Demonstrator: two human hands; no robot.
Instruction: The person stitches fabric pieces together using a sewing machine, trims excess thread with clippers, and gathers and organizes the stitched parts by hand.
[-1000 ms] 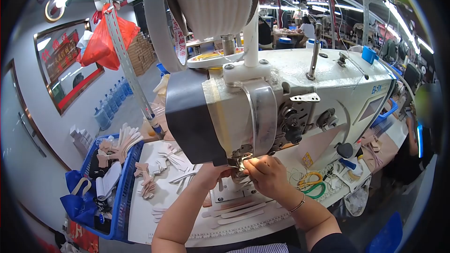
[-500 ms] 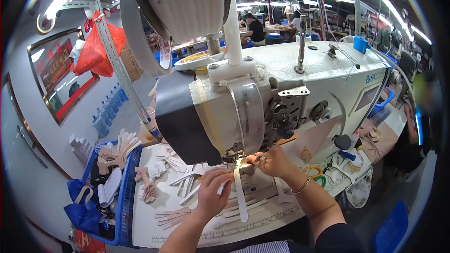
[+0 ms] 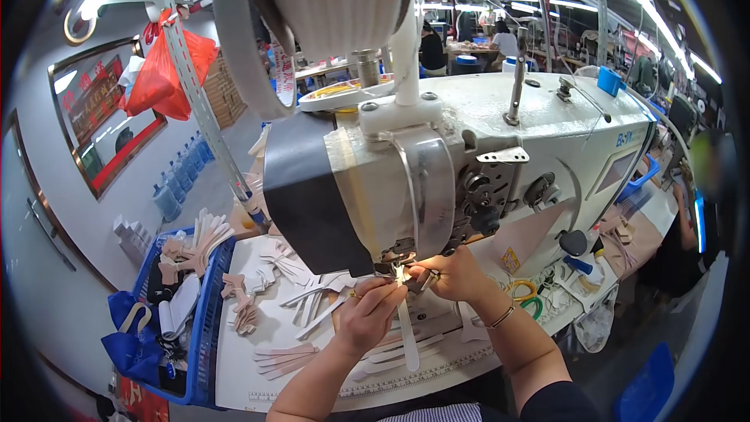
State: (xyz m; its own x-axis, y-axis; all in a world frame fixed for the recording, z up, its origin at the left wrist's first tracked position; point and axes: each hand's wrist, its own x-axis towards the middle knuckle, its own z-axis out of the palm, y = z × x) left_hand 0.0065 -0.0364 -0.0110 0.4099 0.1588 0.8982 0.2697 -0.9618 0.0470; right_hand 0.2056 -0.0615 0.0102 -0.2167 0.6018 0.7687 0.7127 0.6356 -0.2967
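A white sewing machine [image 3: 539,121] fills the middle of the view, its lit needle area low at the front. From there a pale, round-ended strap piece [image 3: 408,340] hangs down toward the table edge. My left hand [image 3: 369,318] is closed just left of the strap, thumb and fingertips pinched at its upper part. On the other side, my right hand [image 3: 461,275] is closed close to the needle, its fingertips bent inward. What those right fingertips hold is too small to make out. A large spool of white tape [image 3: 328,0] sits above the machine head.
Several loose pale strap pieces [image 3: 285,361] lie on the white table, left of the hands. A ruler tape [image 3: 461,358] runs along its front edge. A blue basket [image 3: 205,320] with cut pieces stands left. Yellow and green rings [image 3: 531,307] lie right. People work behind.
My left hand has moved up and right, nearer the needle, and its fingers have come together at the strap. The right hand stays beside the needle. The whole view has shifted slightly.
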